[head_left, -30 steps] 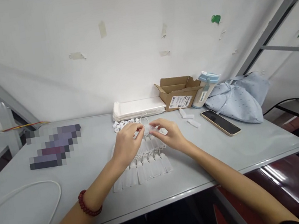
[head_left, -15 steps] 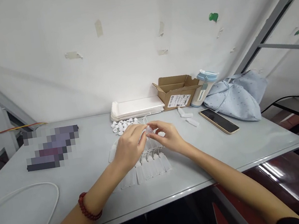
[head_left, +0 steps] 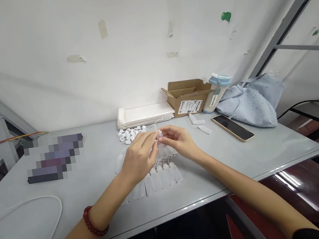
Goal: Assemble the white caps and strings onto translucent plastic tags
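Observation:
My left hand [head_left: 139,157] and my right hand [head_left: 178,140] meet above the middle of the grey table [head_left: 98,192], fingertips pinched together on one small translucent plastic bottle [head_left: 159,136]. Under them lies a row of several similar small white bottles [head_left: 159,178], laid side by side with thin strings. A cluster of small white caps [head_left: 130,133] sits just behind my hands. A red bead bracelet [head_left: 91,224] is on my left wrist.
At the back stand a stack of white trays [head_left: 146,114], an open cardboard box [head_left: 187,97] and a blue-lidded cup [head_left: 216,92]. A phone [head_left: 232,127] and a light blue cloth bag [head_left: 250,104] lie right. Clear tubing [head_left: 22,224] loops at the near left.
My hands have drawn closer together on the small bottle, and the view has shifted slightly right. Everything else on the table stays put.

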Demonstrator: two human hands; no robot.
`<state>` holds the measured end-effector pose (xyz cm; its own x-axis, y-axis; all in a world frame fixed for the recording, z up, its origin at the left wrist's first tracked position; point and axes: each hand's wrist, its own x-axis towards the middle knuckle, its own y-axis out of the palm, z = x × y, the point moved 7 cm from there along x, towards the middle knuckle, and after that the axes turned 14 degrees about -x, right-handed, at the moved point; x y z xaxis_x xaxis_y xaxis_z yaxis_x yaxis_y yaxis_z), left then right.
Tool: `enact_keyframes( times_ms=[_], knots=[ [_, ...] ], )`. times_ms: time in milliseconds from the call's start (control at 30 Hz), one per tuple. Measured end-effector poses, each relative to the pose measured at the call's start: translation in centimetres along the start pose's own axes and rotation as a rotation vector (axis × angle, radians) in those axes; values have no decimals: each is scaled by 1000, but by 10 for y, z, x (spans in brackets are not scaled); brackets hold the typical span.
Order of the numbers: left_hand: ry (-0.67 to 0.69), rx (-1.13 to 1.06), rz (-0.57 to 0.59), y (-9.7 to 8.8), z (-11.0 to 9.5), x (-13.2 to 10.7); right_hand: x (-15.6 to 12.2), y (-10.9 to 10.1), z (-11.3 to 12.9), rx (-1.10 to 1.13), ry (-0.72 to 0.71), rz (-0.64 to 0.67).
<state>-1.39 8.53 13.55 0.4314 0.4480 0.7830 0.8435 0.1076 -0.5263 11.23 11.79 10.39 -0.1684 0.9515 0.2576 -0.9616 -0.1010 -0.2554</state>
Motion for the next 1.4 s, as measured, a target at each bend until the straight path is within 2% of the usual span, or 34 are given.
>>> enact_keyframes(
  times_ms=[200,367,567,767,833,933,1067,1200,1400],
  knots=[
    [9,1,25,2,-3,1,1,-4,1,59,66,-19],
    [7,24,15,-1,-6,3,1,-3,1,78,84,15],
    [92,20,106,5,-13,4,1,-3,4,84,79,58],
    [40,-8,84,5,-13,4,0,-8,8,8,116,126],
    [18,-43,94,6,-15,3,0,-11,8,-47,139,191],
    [-21,-124,125,10,-19,2,-2,-18,7,-157,178,355],
    [-102,-218,211,21,-28,-1,-9,-28,7,-309,200,577],
    [-162,-240,317,35,-36,-8,-21,-29,2,-394,238,796],
    [-187,-204,463,59,-42,-24,-29,-27,-7,-496,277,922]
  ],
)
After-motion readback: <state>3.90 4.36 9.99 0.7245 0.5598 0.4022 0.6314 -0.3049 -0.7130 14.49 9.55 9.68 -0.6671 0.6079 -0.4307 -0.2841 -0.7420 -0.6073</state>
